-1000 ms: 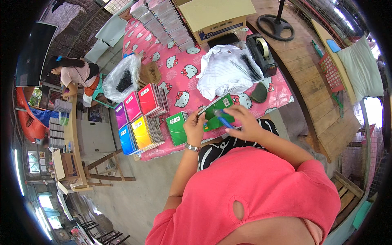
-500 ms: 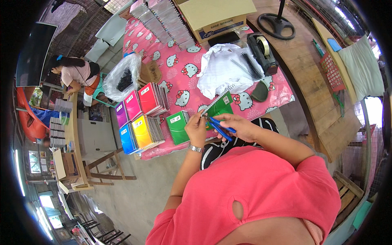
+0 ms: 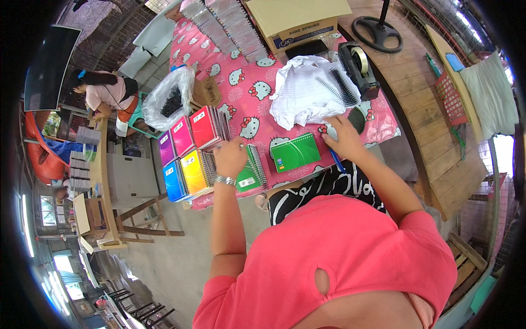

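My left hand is curled at the upper left of a green spiral notebook, which lies on the near edge of the table and whose label is at its lower end. My right hand has its fingers spread just below a crumpled white cloth. Blue-handled pliers lie below that hand, partly hidden by it. Between my hands another green notebook lies flat, with a row of holes along its top edge and no coil in them. Several loose binding coils rest on the cloth.
Stacks of purple, pink, red, blue and yellow notebooks stand at left, below a plastic bag of black pieces. A tape dispenser, a cardboard box and wrapped notebook stacks are farther back. Another person works at left.
The pliers have left my right hand's grip, and that hand has opened and moved up. My left hand has moved left with the coiled green notebook. The punched green notebook now lies in full view.
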Motion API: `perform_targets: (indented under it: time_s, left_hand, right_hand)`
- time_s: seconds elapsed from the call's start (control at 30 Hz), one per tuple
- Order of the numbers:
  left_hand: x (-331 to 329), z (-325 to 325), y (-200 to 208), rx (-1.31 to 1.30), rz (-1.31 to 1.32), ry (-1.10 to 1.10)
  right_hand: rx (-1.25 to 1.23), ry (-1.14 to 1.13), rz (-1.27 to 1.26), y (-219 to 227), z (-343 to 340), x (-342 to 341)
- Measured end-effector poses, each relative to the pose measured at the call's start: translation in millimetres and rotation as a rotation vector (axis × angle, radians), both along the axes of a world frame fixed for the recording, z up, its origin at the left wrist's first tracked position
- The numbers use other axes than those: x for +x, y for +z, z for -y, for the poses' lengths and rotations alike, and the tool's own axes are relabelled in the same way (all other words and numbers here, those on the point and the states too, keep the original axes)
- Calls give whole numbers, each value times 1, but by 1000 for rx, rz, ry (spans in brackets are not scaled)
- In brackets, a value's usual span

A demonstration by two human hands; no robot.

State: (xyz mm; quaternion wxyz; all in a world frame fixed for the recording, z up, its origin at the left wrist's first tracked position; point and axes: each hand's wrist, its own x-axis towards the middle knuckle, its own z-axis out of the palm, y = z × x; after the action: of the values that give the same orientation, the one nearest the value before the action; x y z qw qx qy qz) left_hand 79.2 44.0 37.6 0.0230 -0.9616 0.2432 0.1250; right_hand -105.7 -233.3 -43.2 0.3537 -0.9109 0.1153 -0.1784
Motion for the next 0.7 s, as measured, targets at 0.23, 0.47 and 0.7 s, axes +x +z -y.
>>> perform_targets:
  time_s: [0.23,0.47,0.7]
  left_hand:
    - [-36,-35,-67,-181,50,195]
    - [-28,-78,-105,-556,-56,182]
    - [-32,-66,-97,-573,176,95]
  right_hand:
    - [-129,-195,-9,-2,77,69]
    - [-448,-289,-172,-57,94,109]
    - [-225,-310,-61,-21,95,109]
